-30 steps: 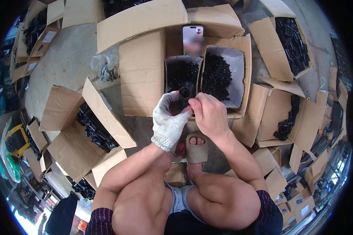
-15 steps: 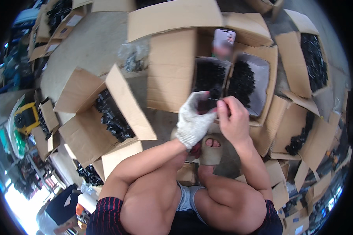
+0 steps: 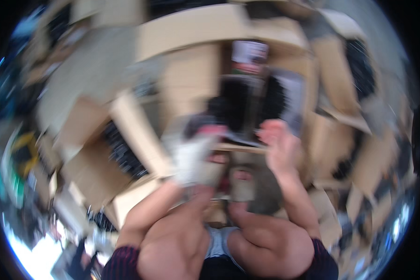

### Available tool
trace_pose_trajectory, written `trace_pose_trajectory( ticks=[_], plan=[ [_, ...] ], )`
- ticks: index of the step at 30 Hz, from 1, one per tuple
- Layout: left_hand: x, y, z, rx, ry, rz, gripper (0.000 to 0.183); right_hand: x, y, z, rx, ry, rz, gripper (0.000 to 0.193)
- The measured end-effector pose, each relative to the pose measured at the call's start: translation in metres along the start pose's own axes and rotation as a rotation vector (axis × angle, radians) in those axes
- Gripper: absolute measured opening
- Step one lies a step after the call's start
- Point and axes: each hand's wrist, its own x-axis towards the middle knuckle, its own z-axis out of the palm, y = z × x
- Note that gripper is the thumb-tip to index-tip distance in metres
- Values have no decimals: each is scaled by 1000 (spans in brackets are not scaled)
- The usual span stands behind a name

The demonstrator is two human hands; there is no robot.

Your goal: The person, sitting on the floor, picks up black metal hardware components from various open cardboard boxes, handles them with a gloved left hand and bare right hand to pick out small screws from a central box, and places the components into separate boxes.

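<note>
open cardboard boxes [image 3: 189,84] stand on the grey floor [image 3: 93,84]. the gloved left hand [image 3: 193,147] holds a black part [image 3: 217,107] near black pieces [image 3: 237,100]; the bare right hand [image 3: 281,143] is loosely curled, whether around something i cannot tell.

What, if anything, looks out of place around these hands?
A lit phone sits behind the trays of black parts, an odd spot for one. Also, the left hand wears a glove while the right hand is bare.

Head-worn fisheye, looking down, near hands [image 3: 282,146]
</note>
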Motion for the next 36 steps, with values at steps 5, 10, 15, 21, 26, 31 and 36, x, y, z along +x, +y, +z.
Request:
trace_pose_trajectory(
  ticks=[5, 10, 15, 21, 26, 31, 36],
  plan=[
    [8, 55, -163, -187, 434, 376, 46, -5, 44, -94, -110, 352, 259, 31],
    [50, -21, -397, -99, 601, 228, 48, -48, 175, -232, -699, 818, 399, 24],
    [62, -96, -423, -409, 586, -23, 41, -87, 240, -341, -932, 764, 499, 38],
    [65, -106, -414, -408, 573, -109, 40, -60, 248, -349, -942, 554, 545, 41],
    [54, -96, -449, -120, 638, -116, 48, -27, 253, -335, -902, 560, 662, 39],
    [31, -3, -246, 868, 1077, 153, 61, -60, 254, -348, -1242, 467, 652, 33],
    [14, 56, -121, 588, 748, 788, 49, -46, 209, -316, -957, 775, 285, 26]
  ],
)
